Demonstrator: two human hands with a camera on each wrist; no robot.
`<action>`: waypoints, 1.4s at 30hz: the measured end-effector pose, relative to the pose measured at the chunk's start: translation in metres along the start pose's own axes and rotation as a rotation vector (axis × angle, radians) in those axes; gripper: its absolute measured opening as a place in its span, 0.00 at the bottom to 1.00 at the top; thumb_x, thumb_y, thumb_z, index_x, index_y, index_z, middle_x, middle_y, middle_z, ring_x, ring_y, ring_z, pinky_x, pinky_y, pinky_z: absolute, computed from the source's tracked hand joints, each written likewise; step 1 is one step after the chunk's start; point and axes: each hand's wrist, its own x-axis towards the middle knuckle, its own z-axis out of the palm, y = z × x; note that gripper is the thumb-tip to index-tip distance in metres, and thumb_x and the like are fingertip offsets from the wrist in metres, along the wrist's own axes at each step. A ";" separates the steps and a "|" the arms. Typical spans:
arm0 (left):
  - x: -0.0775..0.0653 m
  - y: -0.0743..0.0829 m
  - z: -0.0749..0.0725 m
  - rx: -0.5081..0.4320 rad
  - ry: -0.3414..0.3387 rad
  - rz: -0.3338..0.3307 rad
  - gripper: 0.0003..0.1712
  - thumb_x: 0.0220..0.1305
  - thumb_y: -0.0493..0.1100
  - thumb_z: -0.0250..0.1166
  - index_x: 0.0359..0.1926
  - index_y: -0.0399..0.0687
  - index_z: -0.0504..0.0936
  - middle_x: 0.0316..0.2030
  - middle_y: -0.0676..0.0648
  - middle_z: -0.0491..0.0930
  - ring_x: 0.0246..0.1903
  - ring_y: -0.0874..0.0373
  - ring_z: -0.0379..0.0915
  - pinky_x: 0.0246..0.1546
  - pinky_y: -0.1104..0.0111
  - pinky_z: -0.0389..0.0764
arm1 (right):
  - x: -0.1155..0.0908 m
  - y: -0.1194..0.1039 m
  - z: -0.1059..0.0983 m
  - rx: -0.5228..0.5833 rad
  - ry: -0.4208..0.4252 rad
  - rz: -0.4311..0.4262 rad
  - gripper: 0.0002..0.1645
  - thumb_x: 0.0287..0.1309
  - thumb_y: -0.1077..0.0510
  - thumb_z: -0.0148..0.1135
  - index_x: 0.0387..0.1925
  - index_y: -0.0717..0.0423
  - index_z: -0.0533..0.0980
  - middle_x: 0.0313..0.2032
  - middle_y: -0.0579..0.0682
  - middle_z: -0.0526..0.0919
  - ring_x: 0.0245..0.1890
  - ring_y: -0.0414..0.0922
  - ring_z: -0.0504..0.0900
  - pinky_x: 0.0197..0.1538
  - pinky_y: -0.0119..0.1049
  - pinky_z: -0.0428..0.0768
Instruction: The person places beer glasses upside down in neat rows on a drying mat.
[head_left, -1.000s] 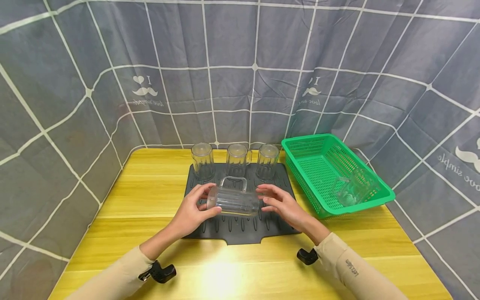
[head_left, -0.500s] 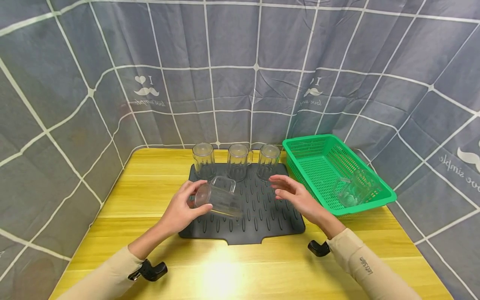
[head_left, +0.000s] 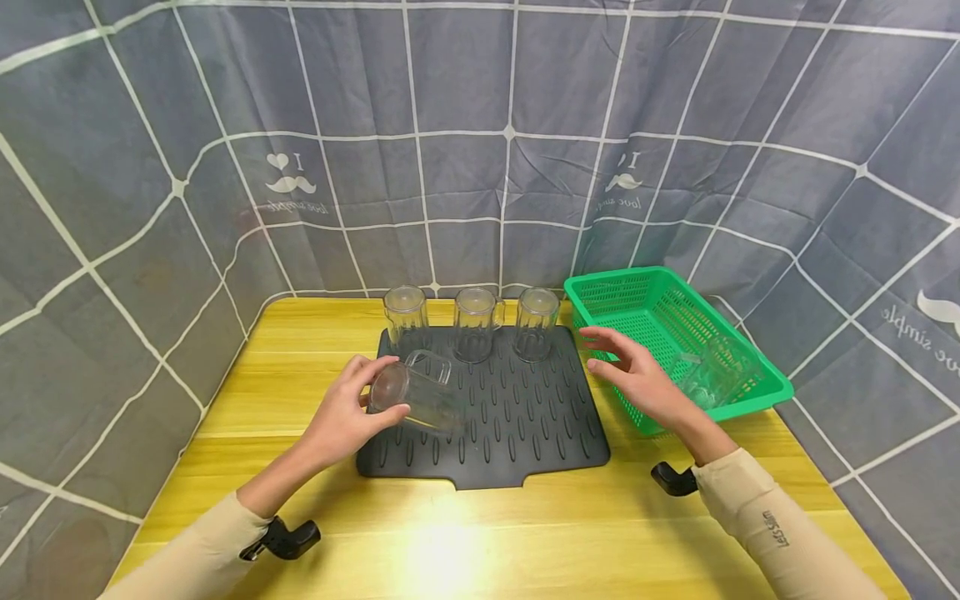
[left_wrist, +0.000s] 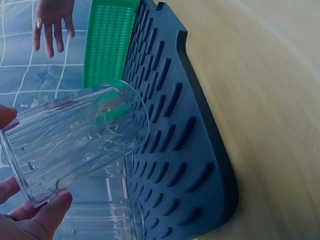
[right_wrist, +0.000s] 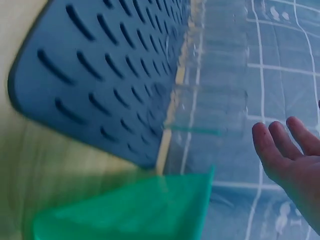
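Note:
My left hand grips a clear glass mug round its base end. The mug is tilted above the left front part of the black ribbed mat, its handle toward the back. In the left wrist view, the mug's open rim points down at the mat; whether it touches cannot be told. My right hand holds nothing, fingers loosely extended, over the near left side of the green basket. Another glass mug lies in that basket, partly hidden by my hand.
Three glass mugs stand upside down in a row along the mat's back edge: a left mug, a middle mug and a right mug. A grey checked curtain rises behind the wooden table.
The left hand has carried the mug leftward and tipped its rim further down. My right hand has left the mug's rim end and moved right to the basket.

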 end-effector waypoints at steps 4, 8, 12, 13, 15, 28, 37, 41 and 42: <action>0.001 0.000 -0.005 0.011 -0.001 -0.006 0.40 0.58 0.54 0.75 0.70 0.53 0.72 0.49 0.47 0.69 0.45 0.53 0.72 0.52 0.45 0.82 | -0.003 -0.003 -0.017 -0.103 0.033 -0.004 0.30 0.73 0.54 0.57 0.73 0.46 0.65 0.70 0.53 0.68 0.66 0.49 0.72 0.56 0.26 0.77; 0.003 -0.003 -0.008 0.038 0.009 0.000 0.40 0.58 0.54 0.76 0.70 0.54 0.72 0.47 0.48 0.69 0.45 0.53 0.72 0.52 0.44 0.81 | -0.007 -0.005 -0.033 -0.234 0.069 -0.028 0.30 0.73 0.54 0.58 0.73 0.46 0.66 0.71 0.53 0.68 0.67 0.55 0.70 0.60 0.33 0.76; 0.004 -0.005 -0.010 0.065 0.024 0.011 0.40 0.56 0.53 0.76 0.68 0.53 0.74 0.44 0.48 0.69 0.43 0.55 0.71 0.49 0.47 0.83 | -0.007 -0.001 -0.048 -0.359 0.112 -0.038 0.29 0.72 0.54 0.60 0.71 0.46 0.68 0.69 0.51 0.70 0.69 0.54 0.67 0.63 0.50 0.71; 0.004 -0.005 -0.010 0.075 0.026 0.014 0.40 0.56 0.53 0.77 0.68 0.53 0.74 0.44 0.48 0.69 0.42 0.56 0.71 0.48 0.49 0.83 | -0.008 0.000 -0.051 -0.381 0.120 -0.036 0.29 0.71 0.55 0.60 0.71 0.47 0.68 0.69 0.51 0.70 0.69 0.54 0.67 0.63 0.54 0.70; 0.005 -0.005 -0.012 0.098 0.029 0.017 0.40 0.56 0.54 0.76 0.68 0.52 0.74 0.43 0.49 0.69 0.40 0.57 0.70 0.45 0.54 0.82 | -0.008 0.003 -0.057 -0.418 0.130 -0.036 0.29 0.71 0.56 0.61 0.71 0.48 0.68 0.69 0.53 0.69 0.69 0.54 0.66 0.62 0.56 0.69; 0.009 -0.007 -0.018 0.200 0.043 0.026 0.40 0.55 0.53 0.77 0.67 0.50 0.76 0.40 0.48 0.67 0.30 0.57 0.62 0.30 0.68 0.68 | -0.017 0.018 -0.096 -0.592 0.157 -0.037 0.30 0.69 0.54 0.63 0.68 0.58 0.69 0.71 0.66 0.64 0.70 0.71 0.59 0.63 0.73 0.58; 0.010 -0.006 -0.020 0.236 0.022 -0.006 0.40 0.55 0.52 0.76 0.68 0.48 0.75 0.42 0.46 0.67 0.33 0.56 0.63 0.31 0.66 0.67 | -0.017 0.033 -0.116 -0.641 0.173 -0.054 0.29 0.68 0.57 0.63 0.67 0.62 0.70 0.68 0.72 0.65 0.68 0.75 0.60 0.66 0.74 0.52; 0.011 -0.006 -0.021 0.251 0.006 -0.013 0.40 0.56 0.53 0.75 0.68 0.49 0.75 0.42 0.46 0.67 0.35 0.56 0.63 0.32 0.65 0.66 | -0.018 0.038 -0.124 -0.678 0.179 -0.071 0.28 0.66 0.59 0.64 0.65 0.63 0.71 0.65 0.71 0.69 0.67 0.74 0.62 0.66 0.74 0.53; 0.011 -0.006 -0.021 0.252 0.003 -0.014 0.40 0.56 0.54 0.75 0.68 0.49 0.75 0.42 0.46 0.67 0.35 0.55 0.64 0.32 0.65 0.66 | -0.018 0.039 -0.126 -0.688 0.182 -0.074 0.28 0.65 0.59 0.64 0.64 0.64 0.71 0.65 0.71 0.70 0.67 0.74 0.62 0.65 0.74 0.55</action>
